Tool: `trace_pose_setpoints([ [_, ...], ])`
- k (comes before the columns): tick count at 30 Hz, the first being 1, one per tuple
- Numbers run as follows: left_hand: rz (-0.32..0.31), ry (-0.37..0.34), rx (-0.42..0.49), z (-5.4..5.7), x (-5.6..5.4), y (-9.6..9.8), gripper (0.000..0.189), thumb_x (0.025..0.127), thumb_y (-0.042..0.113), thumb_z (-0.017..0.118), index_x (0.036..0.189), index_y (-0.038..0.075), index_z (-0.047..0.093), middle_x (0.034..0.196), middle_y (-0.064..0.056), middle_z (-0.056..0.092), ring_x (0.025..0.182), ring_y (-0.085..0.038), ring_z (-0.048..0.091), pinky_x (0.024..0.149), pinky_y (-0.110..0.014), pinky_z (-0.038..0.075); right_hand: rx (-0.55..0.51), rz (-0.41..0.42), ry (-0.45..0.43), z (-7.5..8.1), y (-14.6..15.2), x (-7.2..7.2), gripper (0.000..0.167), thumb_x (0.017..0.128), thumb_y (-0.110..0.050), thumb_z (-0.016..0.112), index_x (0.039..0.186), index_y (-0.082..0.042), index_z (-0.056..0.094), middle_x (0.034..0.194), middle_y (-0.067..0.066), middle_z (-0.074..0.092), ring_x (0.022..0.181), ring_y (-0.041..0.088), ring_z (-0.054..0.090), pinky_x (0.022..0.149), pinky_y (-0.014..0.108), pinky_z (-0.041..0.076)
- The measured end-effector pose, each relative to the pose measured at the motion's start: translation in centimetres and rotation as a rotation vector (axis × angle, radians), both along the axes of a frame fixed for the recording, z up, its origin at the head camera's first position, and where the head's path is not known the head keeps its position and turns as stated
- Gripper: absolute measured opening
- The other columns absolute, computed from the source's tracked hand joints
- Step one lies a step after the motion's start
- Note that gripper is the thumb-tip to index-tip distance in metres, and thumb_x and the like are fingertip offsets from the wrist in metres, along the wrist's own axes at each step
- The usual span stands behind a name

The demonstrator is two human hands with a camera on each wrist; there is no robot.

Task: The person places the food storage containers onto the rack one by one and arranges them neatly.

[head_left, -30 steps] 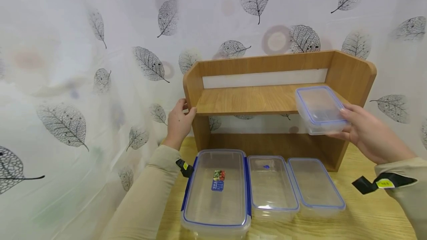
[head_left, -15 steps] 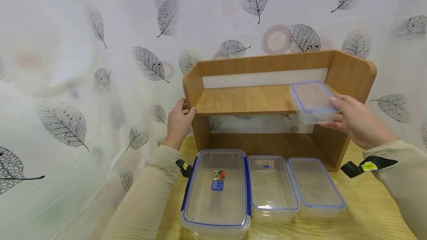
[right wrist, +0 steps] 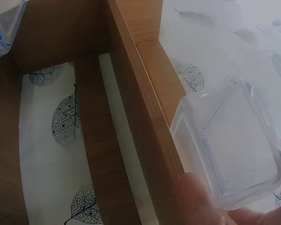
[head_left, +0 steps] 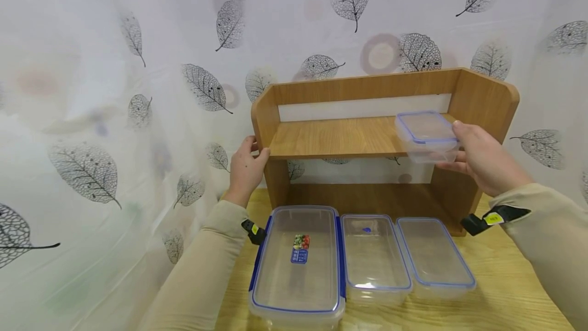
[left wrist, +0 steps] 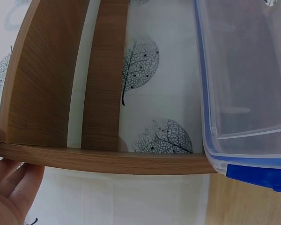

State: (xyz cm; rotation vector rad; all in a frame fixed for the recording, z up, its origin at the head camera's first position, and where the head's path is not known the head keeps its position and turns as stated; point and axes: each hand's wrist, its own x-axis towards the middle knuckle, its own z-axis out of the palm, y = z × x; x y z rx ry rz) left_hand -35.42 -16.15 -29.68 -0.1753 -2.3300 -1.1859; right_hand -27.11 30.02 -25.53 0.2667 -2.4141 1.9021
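My right hand (head_left: 490,161) holds a small clear food container (head_left: 424,129) with a blue-edged lid, thumb at the lid's edge and fingers underneath. The container overlaps the right end of the upper board of a wooden shelf (head_left: 340,137). In the right wrist view the clear container (right wrist: 241,140) is seen close beside the board's front edge, with fingers at its lower side. My left hand (head_left: 247,170) grips the shelf's left side panel (head_left: 261,121), thumb toward the front edge. In the left wrist view, fingers (left wrist: 25,185) lie against the panel's outer face.
On the wood-grain table (head_left: 514,269), in front of the shelf, stand a large container (head_left: 317,275) with dark blue clips, a medium container (head_left: 376,254) and another one (head_left: 436,254) on the right. A leaf-patterned curtain (head_left: 184,24) hangs behind and at the left.
My right hand has moved left and up with the small container, bringing it from beside the shelf's front to over the upper board's right end. My left hand stays put.
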Motion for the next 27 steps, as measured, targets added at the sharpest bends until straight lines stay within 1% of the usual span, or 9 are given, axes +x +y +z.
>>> trace_pose_setpoints([
  [6,-0.003,0.004,-0.001,0.0,0.0,0.0,0.043,0.101,0.035,0.06,0.139,0.014,0.056,0.133,-0.014,0.063,0.112,-0.035,0.066,0.088,-0.048,0.059,0.016,0.023,0.039,-0.2,0.3,-0.4,0.085,0.098,-0.066,0.027,0.155,-0.004,0.018,0.133,0.008,0.048,0.105,0.01,0.065,0.085,0.035,0.06],
  [9,-0.004,0.005,-0.001,0.0,0.0,0.0,0.043,0.101,0.035,0.06,0.138,0.014,0.056,0.133,-0.014,0.063,0.112,-0.035,0.066,0.088,-0.048,0.059,0.053,0.006,0.059,-0.4,0.5,-0.2,0.085,0.099,-0.066,0.024,0.156,-0.004,0.014,0.134,0.009,0.046,0.104,0.008,0.066,0.083,0.036,0.061],
  [12,0.0,0.004,-0.001,0.0,-0.1,0.0,0.043,0.101,0.035,0.06,0.138,0.014,0.056,0.133,-0.014,0.063,0.112,-0.034,0.066,0.089,-0.047,0.059,0.145,-0.033,0.095,-0.7,0.6,0.1,0.083,0.102,-0.063,0.018,0.158,-0.002,0.008,0.139,0.015,0.038,0.103,0.008,0.064,0.081,0.036,0.061],
  [16,0.003,0.0,-0.004,0.0,-0.1,0.1,0.044,0.101,0.035,0.06,0.139,0.013,0.056,0.133,-0.015,0.063,0.113,-0.033,0.066,0.088,-0.047,0.059,0.279,-0.11,0.167,-1.0,0.8,0.9,0.073,0.109,-0.05,0.017,0.16,0.0,0.004,0.147,0.026,0.03,0.11,0.025,0.056,0.074,0.029,0.06],
  [19,-0.001,-0.004,-0.004,0.0,-0.1,0.2,0.044,0.101,0.035,0.06,0.139,0.013,0.055,0.134,-0.015,0.062,0.113,-0.034,0.065,0.089,-0.047,0.059,0.376,-0.168,0.244,-1.2,1.0,1.7,0.065,0.111,-0.04,0.023,0.161,-0.001,0.007,0.15,0.033,0.027,0.112,0.037,0.052,0.068,0.019,0.056],
  [22,-0.002,-0.011,0.0,0.1,0.0,0.1,0.045,0.101,0.035,0.06,0.14,0.014,0.055,0.135,-0.015,0.062,0.114,-0.034,0.065,0.089,-0.047,0.059,0.481,-0.211,0.321,-1.2,1.3,2.4,0.061,0.11,-0.034,0.031,0.162,-0.006,0.015,0.15,0.035,0.028,0.109,0.041,0.054,0.065,0.012,0.049],
  [24,0.001,-0.015,0.003,0.1,0.1,0.1,0.045,0.101,0.035,0.06,0.14,0.014,0.055,0.135,-0.015,0.062,0.114,-0.034,0.065,0.09,-0.047,0.059,0.523,-0.224,0.361,-1.3,1.3,2.8,0.061,0.109,-0.033,0.036,0.162,-0.009,0.019,0.15,0.034,0.026,0.112,0.046,0.052,0.075,0.024,0.052],
  [26,0.002,-0.014,0.003,0.1,0.1,0.1,0.045,0.101,0.035,0.06,0.14,0.014,0.055,0.135,-0.014,0.062,0.115,-0.033,0.065,0.09,-0.047,0.058,0.564,-0.234,0.404,-1.4,1.2,3.3,0.061,0.108,-0.032,0.043,0.162,-0.014,0.023,0.153,0.03,0.025,0.118,0.048,0.048,0.08,0.03,0.047],
  [27,0.004,-0.013,0.001,0.1,0.1,0.1,0.045,0.101,0.035,0.06,0.14,0.014,0.055,0.135,-0.014,0.062,0.115,-0.033,0.065,0.09,-0.047,0.058,0.575,-0.232,0.43,-1.5,1.1,3.4,0.061,0.107,-0.03,0.046,0.162,-0.015,0.024,0.154,0.029,0.025,0.121,0.051,0.045,0.083,0.038,0.047],
])
